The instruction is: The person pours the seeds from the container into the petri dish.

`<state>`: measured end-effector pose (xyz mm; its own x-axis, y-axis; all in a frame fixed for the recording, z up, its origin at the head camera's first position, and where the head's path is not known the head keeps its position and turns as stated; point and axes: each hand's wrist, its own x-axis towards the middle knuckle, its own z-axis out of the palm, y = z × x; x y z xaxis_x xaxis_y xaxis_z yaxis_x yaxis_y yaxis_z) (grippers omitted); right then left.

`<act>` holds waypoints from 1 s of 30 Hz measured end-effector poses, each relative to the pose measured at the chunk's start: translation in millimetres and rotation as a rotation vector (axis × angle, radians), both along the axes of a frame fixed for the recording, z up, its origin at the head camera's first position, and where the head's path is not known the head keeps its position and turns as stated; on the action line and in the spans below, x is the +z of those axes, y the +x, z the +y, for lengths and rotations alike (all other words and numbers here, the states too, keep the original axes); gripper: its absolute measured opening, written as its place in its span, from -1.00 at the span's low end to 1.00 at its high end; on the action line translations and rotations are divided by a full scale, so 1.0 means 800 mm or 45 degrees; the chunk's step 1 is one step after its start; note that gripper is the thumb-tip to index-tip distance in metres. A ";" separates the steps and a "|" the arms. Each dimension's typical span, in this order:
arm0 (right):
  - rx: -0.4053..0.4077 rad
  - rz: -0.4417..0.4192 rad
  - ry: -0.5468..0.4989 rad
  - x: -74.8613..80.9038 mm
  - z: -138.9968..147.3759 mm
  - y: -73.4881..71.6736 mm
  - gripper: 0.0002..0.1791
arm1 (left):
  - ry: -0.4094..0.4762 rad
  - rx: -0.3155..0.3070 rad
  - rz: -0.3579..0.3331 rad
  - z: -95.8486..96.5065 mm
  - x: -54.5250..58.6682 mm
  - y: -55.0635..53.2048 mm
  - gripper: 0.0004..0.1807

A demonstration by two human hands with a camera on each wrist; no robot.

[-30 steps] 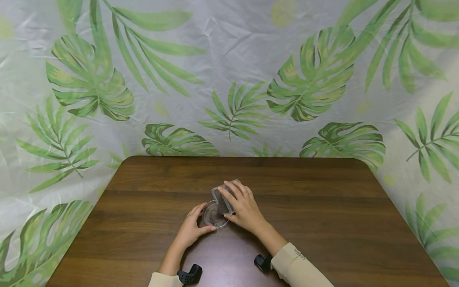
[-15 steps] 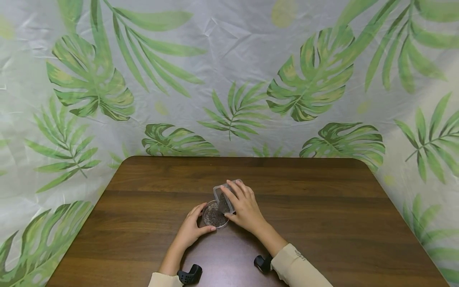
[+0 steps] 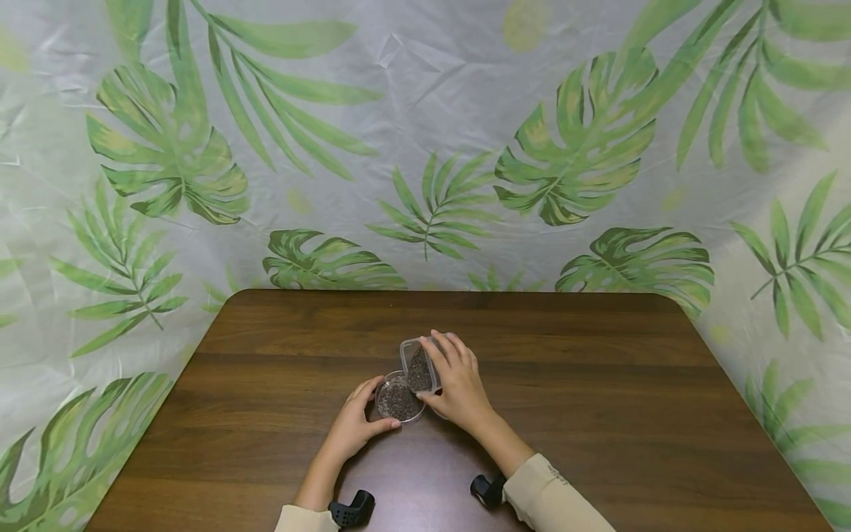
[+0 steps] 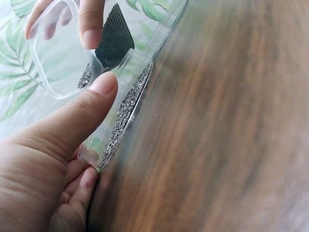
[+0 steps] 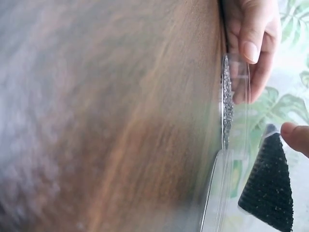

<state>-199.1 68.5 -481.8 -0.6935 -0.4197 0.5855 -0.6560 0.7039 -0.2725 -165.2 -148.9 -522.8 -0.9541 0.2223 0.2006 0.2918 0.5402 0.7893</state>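
one tub (image 3: 410,349) shifted right, one granule-filled dish (image 3: 409,420)

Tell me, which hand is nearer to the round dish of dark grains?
Left: the left hand holds the dish at its side; the right hand is raised, apart from it, gripping a tilted clear tub.

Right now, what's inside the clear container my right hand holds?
Dark granules. In the head view, your right hand covers part of the clear container, hiding any contents there.
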 end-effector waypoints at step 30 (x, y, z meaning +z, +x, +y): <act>-0.079 -0.205 -0.440 -0.007 0.002 0.004 0.15 | -0.017 0.012 0.005 0.001 -0.002 0.000 -0.08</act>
<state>-196.0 69.7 -487.6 -0.8062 -0.1709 0.5665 -0.5442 0.5898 -0.5966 -165.5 -148.2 -524.2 -0.9554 0.2163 0.2012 0.2898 0.5536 0.7808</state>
